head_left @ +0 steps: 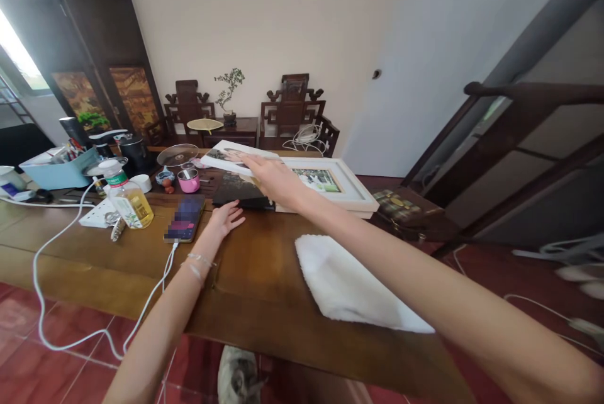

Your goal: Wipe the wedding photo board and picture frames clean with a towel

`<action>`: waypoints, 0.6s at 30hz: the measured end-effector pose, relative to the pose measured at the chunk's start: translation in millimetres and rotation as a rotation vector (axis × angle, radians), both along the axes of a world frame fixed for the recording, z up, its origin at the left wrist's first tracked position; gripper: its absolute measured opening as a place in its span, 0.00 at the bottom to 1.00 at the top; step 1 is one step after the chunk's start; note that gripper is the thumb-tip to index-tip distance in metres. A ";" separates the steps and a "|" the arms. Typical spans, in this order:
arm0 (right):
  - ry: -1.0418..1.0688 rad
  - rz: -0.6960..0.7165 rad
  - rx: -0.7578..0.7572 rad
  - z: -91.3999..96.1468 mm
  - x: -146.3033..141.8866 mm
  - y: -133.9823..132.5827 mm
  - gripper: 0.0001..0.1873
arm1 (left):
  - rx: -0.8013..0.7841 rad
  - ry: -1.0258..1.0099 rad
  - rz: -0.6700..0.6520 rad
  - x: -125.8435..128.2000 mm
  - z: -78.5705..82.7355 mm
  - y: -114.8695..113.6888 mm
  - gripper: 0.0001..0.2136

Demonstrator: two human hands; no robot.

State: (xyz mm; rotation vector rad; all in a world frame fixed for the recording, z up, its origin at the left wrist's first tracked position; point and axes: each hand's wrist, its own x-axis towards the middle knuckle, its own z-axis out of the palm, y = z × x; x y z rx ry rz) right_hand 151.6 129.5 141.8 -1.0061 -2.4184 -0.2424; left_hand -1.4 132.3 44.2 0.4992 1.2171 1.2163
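My right hand [276,182] grips the right side of a thin white photo panel [219,157]. The panel is tilted above a dark box or album [238,190], and its underside is out of sight. With fingers spread, my left hand [226,219] is at the front edge of that dark item and holds nothing. Just right of my right hand, partly behind it, a white picture frame [356,187] with a colour photo lies on the table. A white fluffy cloth [330,284] rests nearer to me, partly under my right forearm.
On the wooden table [255,246], left of my hands, are a charging phone [184,218], a pink cup [189,180], an oil bottle [134,202], a power strip [100,214] and a blue organizer [61,168]. A white cable [40,284] hangs over the front edge.
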 end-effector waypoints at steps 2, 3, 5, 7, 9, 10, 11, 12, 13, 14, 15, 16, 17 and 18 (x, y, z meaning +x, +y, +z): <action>-0.027 -0.028 -0.001 -1.2 -0.5 0.5 0.36 | 0.022 0.029 0.100 9.4 -6.4 16.5 0.16; -0.041 -0.038 0.000 -0.7 -1.0 0.2 0.36 | 0.022 0.046 0.146 13.5 -7.8 22.9 0.16; -0.062 -0.045 0.003 1.7 -1.8 -1.3 0.37 | 0.025 0.064 0.206 18.5 -8.8 29.5 0.16; -0.080 -0.043 0.005 5.1 -2.2 -3.3 0.37 | 0.030 0.069 0.232 17.5 -9.4 26.5 0.16; -0.092 -0.038 0.008 7.6 -2.3 -4.8 0.36 | 0.044 0.065 0.233 10.3 -10.2 14.2 0.16; -0.095 -0.038 0.010 8.2 -2.4 -5.0 0.35 | 0.055 0.061 0.223 5.1 -10.4 5.4 0.16; -0.097 -0.039 0.012 8.1 -2.7 -4.7 0.34 | 0.060 0.060 0.221 -0.6 -10.3 -4.7 0.17; -0.099 -0.043 0.013 7.5 -3.4 -4.0 0.33 | 0.063 0.059 0.218 -6.3 -9.9 -16.0 0.17; -0.100 -0.048 0.015 6.3 -4.6 -2.8 0.32 | 0.070 0.057 0.213 -11.5 -9.1 -28.2 0.16; -0.102 -0.052 0.015 4.7 -6.2 -1.3 0.32 | 0.075 0.057 0.209 -15.8 -7.9 -41.2 0.15; -0.106 -0.054 0.014 2.7 -8.2 0.4 0.32 | 0.082 0.059 0.206 -19.0 -6.4 -55.0 0.15; -0.111 -0.055 0.013 0.3 -10.7 2.2 0.32 | 0.099 0.063 0.210 -21.1 -4.8 -69.6 0.15; -0.117 -0.056 0.011 -2.2 -13.4 4.1 0.33 | 0.127 0.067 0.217 -22.1 -3.2 -84.9 0.15; -0.124 -0.058 0.009 -5.0 -16.3 5.8 0.33 | 0.152 0.070 0.223 -22.2 -1.7 -100.8 0.16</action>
